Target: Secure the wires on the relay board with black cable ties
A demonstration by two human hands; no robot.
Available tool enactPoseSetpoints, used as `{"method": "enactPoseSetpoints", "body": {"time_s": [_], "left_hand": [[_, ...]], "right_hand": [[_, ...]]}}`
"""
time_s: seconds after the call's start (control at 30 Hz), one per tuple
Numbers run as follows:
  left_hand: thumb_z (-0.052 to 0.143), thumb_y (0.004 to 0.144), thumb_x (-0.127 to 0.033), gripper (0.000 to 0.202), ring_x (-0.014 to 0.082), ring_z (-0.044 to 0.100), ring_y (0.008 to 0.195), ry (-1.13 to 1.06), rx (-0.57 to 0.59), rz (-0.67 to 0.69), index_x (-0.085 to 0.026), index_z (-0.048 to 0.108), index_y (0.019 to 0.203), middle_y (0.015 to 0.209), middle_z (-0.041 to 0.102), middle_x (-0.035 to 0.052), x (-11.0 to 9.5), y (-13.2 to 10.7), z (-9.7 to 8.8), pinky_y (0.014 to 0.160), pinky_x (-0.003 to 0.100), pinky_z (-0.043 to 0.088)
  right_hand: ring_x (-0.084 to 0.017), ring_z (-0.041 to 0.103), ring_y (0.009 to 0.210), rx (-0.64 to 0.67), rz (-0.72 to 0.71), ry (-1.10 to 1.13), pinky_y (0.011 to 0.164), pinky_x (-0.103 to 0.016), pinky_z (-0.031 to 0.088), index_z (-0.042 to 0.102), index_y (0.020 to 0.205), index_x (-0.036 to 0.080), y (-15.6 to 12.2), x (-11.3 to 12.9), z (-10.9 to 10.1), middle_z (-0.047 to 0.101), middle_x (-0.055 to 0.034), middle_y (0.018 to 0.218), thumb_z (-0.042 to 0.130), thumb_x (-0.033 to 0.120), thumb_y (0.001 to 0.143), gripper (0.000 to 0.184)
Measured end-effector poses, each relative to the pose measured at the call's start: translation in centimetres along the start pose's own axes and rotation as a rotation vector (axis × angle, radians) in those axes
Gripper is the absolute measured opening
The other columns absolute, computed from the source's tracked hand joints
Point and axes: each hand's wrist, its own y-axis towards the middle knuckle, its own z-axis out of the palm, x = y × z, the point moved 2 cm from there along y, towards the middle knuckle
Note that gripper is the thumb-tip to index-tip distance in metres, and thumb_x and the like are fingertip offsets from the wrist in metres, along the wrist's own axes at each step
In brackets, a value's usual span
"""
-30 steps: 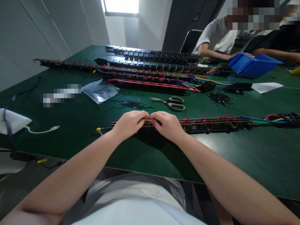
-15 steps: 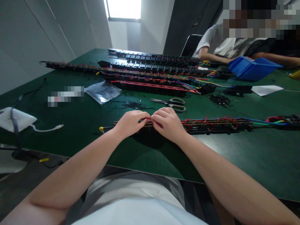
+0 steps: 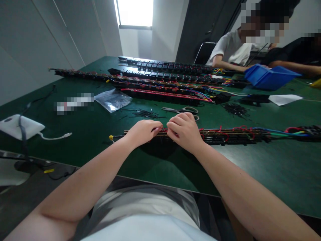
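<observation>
A long black socket strip (image 3: 225, 135) with red, blue and yellow wires lies across the green table (image 3: 263, 174) in front of me. My left hand (image 3: 142, 131) and my right hand (image 3: 184, 131) rest on its left half, fingers curled and pinched together over the wiring where the two hands meet. What the fingertips hold is hidden. A yellow-tipped wire end (image 3: 111, 137) sticks out at the strip's left end.
Scissors (image 3: 183, 109) and loose black cable ties (image 3: 145, 114) lie just behind my hands. Several more wired strips (image 3: 165, 90) lie farther back. A plastic bag (image 3: 112, 99), a white device with cable (image 3: 22, 126), a blue bin (image 3: 271, 77), white paper (image 3: 286, 99). Two seated people at far right.
The view has tilted slightly. My right hand's fingers have lifted and shifted a little right on the strip; my left hand stays in place.
</observation>
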Motion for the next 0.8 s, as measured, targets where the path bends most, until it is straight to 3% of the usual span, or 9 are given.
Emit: {"method": "enactPoseSetpoints", "body": {"time_s": [0.27, 0.57, 0.8], "left_hand": [[0.061, 0.098, -0.039, 0.032, 0.0197, 0.066, 0.104, 0.001, 0.024, 0.000, -0.016, 0.063, 0.120, 0.120, 0.066, 0.0086, 0.0, 0.1, -0.2, 0.091, 0.041, 0.059], [0.061, 0.098, -0.040, 0.033, 0.0196, 0.066, 0.103, -0.006, 0.031, -0.005, -0.016, 0.063, 0.121, 0.119, 0.066, 0.0085, -0.3, -0.2, -0.1, 0.091, 0.041, 0.059], [0.060, 0.098, -0.040, 0.031, 0.0180, 0.067, 0.098, -0.061, 0.089, 0.019, -0.016, 0.064, 0.117, 0.114, 0.068, 0.0074, -1.3, -2.2, -0.8, 0.088, 0.039, 0.059]], "right_hand": [[-0.020, 0.066, 0.106, 0.090, 0.089, 0.121, 0.092, -0.043, 0.057, 0.065, 0.120, 0.018, -0.1, -0.8, 0.4, 0.066, -0.0087, 0.123, 0.060, 0.037, 0.098, 0.029], [-0.018, 0.068, 0.095, 0.453, 0.099, 0.295, 0.083, -0.038, 0.060, 0.064, 0.119, 0.016, -1.1, -3.3, -0.2, 0.068, -0.0075, 0.115, 0.062, 0.041, 0.097, 0.033], [-0.017, 0.067, 0.093, 0.595, 0.068, 0.327, 0.081, -0.037, 0.059, 0.065, 0.115, 0.016, -0.9, -1.8, -1.5, 0.069, -0.0068, 0.111, 0.061, 0.042, 0.097, 0.032]]}}
